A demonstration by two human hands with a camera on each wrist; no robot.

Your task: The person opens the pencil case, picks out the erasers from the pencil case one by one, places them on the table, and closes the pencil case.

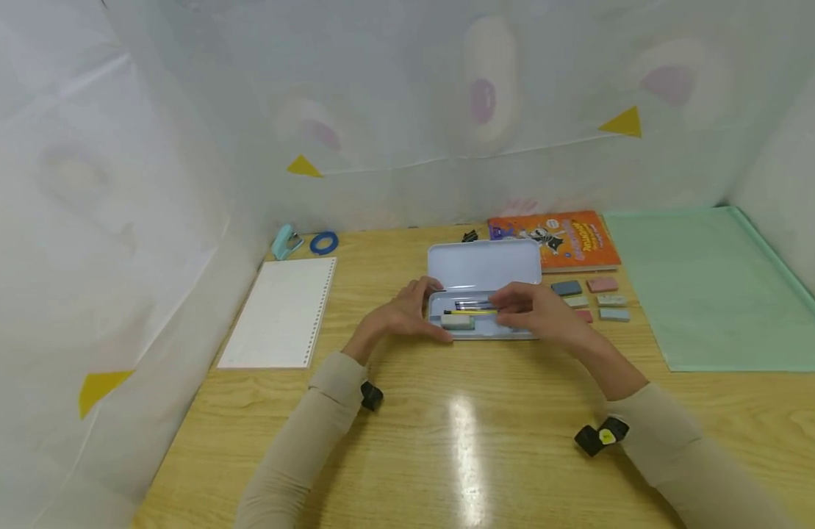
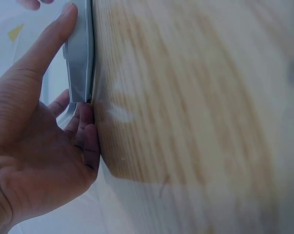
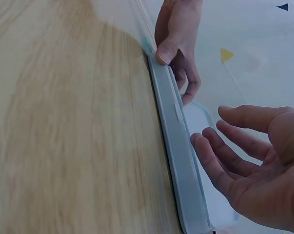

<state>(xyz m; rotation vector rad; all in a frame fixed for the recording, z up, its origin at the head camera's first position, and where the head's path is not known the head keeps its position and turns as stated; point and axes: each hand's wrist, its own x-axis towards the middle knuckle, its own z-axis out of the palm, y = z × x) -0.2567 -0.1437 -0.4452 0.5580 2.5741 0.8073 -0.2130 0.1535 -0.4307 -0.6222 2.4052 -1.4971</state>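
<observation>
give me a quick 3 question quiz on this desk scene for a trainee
1. True or false: the pencil case lies open, its lid tipped back.
2. Which hand holds the case's end? A) left hand B) right hand
3. Fill in: beside the pens in the case lies a pale ____.

Key
1. True. The head view shows the inside, with pens and a yellow pencil.
2. A. The left wrist view shows its thumb and fingers round the case's end. The right hand hovers over the case, fingers loose, gripping nothing.
3. eraser
</observation>
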